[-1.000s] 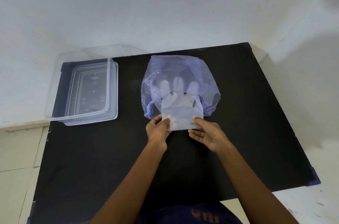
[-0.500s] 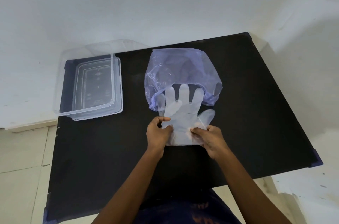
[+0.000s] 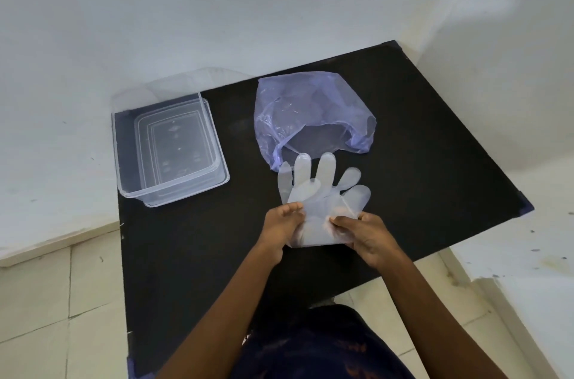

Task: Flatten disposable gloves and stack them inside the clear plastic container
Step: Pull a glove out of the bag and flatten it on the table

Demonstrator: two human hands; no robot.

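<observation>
Both hands, left hand (image 3: 284,223) and right hand (image 3: 362,231), pinched one glove (image 3: 323,201) at its cuff above the counter (image 3: 435,136); the clear container (image 3: 169,145) apparently held none, so stacking remained.

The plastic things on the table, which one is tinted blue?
The crumpled bag behind the glove; glove and container are colourless.

The glove (image 3: 323,198) is thin, cloudy, translucent plastic film, faintly creased. The bag (image 3: 298,111) is crinkled, glossy lilac film. The container (image 3: 174,145) is clear, hard, smooth plastic. The worktop (image 3: 435,136) is matt black.
</observation>
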